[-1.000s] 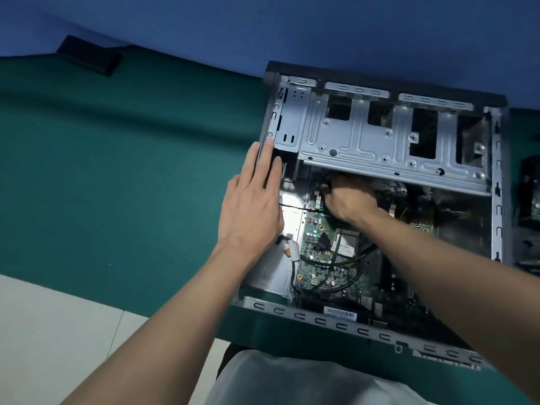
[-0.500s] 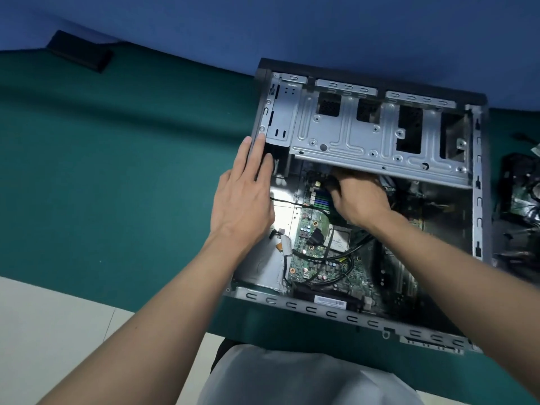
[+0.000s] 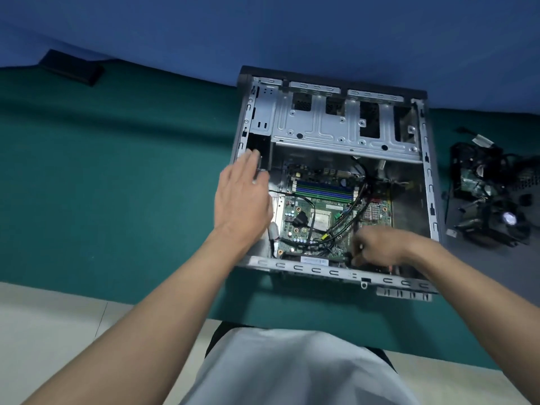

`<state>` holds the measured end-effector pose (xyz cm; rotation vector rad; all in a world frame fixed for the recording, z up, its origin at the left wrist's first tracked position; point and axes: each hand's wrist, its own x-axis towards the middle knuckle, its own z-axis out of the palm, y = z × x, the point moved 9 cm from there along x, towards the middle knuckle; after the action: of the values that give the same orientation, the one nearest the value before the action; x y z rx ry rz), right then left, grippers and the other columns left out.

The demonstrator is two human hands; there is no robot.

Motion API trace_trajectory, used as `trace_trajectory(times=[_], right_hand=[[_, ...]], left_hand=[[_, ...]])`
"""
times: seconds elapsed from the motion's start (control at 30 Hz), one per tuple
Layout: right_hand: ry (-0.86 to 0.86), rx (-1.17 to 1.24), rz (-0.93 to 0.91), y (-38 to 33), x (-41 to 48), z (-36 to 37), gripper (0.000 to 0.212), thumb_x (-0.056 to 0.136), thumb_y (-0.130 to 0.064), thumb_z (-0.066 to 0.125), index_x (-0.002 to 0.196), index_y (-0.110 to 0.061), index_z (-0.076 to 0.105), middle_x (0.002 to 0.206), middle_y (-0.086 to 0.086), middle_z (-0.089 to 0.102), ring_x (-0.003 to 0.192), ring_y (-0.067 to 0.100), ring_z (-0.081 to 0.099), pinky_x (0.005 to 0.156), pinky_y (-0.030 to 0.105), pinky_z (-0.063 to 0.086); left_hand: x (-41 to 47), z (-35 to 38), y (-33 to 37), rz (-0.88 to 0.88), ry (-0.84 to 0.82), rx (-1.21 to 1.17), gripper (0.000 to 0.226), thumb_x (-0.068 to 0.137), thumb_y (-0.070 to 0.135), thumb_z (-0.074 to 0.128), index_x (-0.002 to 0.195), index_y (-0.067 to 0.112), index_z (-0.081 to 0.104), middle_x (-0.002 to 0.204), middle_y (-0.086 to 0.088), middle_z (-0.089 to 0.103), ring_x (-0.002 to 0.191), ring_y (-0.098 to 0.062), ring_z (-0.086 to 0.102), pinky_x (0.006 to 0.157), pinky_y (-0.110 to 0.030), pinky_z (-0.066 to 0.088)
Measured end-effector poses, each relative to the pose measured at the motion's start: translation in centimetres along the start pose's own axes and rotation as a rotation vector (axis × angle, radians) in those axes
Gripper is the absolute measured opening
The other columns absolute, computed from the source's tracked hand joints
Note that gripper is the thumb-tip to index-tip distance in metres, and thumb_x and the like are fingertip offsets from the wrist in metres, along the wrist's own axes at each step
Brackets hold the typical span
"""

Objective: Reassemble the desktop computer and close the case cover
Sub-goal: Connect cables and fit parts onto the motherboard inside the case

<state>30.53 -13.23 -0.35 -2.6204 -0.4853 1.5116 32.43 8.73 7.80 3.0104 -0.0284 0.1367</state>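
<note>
The open computer case [image 3: 295, 266] lay on the green bench [image 3: 117, 185], holding one motherboard [image 3: 321, 211] crossed by black cables [image 3: 344, 226]. The left hand [image 3: 242, 200] was released, fingers straight at the case's left wall. The right hand [image 3: 377, 247] curled inside near the front rim, its grip too blurred to tell. One heap of loose parts [image 3: 491, 200] sat alongside.

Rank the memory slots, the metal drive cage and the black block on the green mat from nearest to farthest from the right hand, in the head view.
1. Memory slots, just beyond the right hand.
2. Metal drive cage, farther back, at the far end.
3. Black block, far off to the left.
</note>
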Motion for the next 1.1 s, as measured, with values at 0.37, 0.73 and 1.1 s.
trace_trajectory(times=[0.37, 0.73, 1.1], right_hand=[[-0.168, 0.106, -0.061, -2.6, 1.2, 3.3, 0.049, 0.099, -0.008, 0.046, 0.146, -0.017, 0.037, 0.134, 0.003, 0.050, 0.096, 0.012, 0.057, 0.079, 0.017, 0.050], [0.079, -0.025, 0.021, -3.0, 2.4, 1.9, 0.038, 0.103, -0.014, 0.038, 0.137, 0.000, 0.041, 0.145, 0.016, 0.042, 0.135, 0.031, 0.039, 0.107, 0.032, 0.032], [0.153, -0.003, 0.024, -2.8, 3.0, 1.4, 0.035, 0.100, -0.005, 0.042, 0.135, -0.002, 0.047, 0.140, 0.016, 0.048, 0.126, 0.028, 0.048, 0.104, 0.030, 0.035]], left_hand=[[-4.9, 2.0, 2.8, -0.090, -0.201, -0.205, 0.026, 0.096, 0.023, 0.040, 0.097, 0.017, 0.066, 0.082, -0.002, 0.067, 0.071, -0.023, 0.062, 0.067, -0.036, 0.052], [-5.0, 1.6, 2.0, -0.200, -0.054, -0.137, 0.028, 0.091, 0.028, 0.042, 0.096, 0.017, 0.068, 0.087, -0.011, 0.067, 0.070, -0.032, 0.050, 0.063, -0.035, 0.037], [-4.8, 1.1, 2.0, -0.224, 0.000, -0.149, 0.029, 0.091, 0.029, 0.043, 0.094, 0.016, 0.069, 0.079, -0.009, 0.065, 0.065, -0.030, 0.048, 0.060, -0.034, 0.038]])
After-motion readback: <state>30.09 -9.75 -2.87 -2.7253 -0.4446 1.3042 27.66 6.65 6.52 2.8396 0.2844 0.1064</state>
